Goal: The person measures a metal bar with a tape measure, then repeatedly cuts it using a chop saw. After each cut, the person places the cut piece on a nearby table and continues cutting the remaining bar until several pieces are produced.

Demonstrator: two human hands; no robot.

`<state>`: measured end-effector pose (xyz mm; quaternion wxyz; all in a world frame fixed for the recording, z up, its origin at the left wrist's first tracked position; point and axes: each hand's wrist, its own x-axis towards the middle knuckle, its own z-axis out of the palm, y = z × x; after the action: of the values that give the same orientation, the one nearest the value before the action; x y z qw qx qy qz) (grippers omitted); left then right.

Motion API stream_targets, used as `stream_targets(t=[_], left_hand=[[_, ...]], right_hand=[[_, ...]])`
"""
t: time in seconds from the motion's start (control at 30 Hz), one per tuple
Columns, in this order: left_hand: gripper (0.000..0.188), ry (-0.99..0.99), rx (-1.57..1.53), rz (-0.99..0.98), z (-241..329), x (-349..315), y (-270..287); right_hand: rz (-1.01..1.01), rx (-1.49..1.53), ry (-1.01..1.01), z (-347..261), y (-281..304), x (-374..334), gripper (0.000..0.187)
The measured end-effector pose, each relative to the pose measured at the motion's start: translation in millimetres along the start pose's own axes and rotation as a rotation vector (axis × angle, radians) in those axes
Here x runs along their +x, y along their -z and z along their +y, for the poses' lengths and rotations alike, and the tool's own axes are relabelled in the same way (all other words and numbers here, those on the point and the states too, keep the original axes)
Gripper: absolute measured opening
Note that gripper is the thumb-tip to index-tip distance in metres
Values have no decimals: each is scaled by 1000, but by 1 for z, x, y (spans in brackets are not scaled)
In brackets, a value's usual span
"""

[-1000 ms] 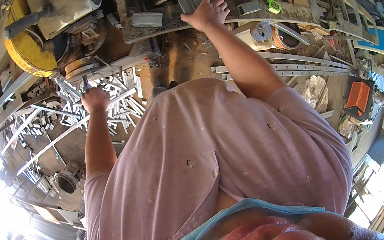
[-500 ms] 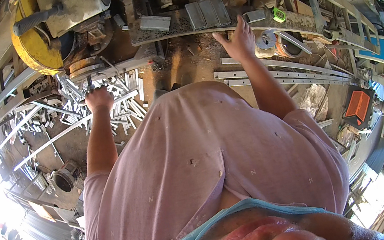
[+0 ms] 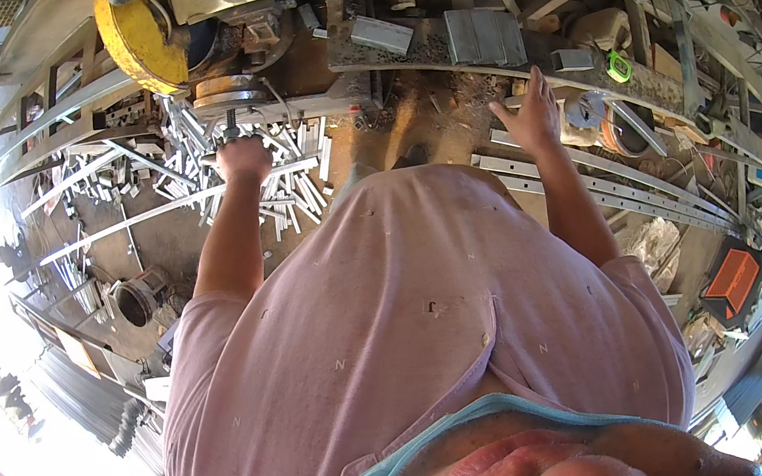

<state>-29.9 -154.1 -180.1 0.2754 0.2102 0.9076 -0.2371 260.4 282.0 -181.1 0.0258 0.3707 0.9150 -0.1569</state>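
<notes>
Evidently, below the saw [image 3: 137, 42], the left hand [image 3: 244, 159] is closed around a crank [image 3: 231, 124]; right of the saw lie metal pieces [image 3: 483, 36], which the spread, empty right hand [image 3: 534, 118] could dislodge by brushing.

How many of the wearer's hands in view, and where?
2. Left hand is closed on the metal handle below the yellow guard; right hand is open near the bench edge. Neither hand is hidden.
</notes>
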Motion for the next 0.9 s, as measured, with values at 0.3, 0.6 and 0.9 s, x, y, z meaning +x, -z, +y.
stream_targets(t=[0.3, 0.6, 0.9], left_hand=[[31, -9, 37, 29, 1, 1, -1], [39, 15, 44, -18, 1, 4, 0], [39, 21, 50, -19, 1, 6, -1]], right_hand=[[8, 59, 6, -4, 2, -1, 114], [-3, 74, 24, -8, 4, -7, 116], [-68, 43, -19, -12, 10, -7, 118]])
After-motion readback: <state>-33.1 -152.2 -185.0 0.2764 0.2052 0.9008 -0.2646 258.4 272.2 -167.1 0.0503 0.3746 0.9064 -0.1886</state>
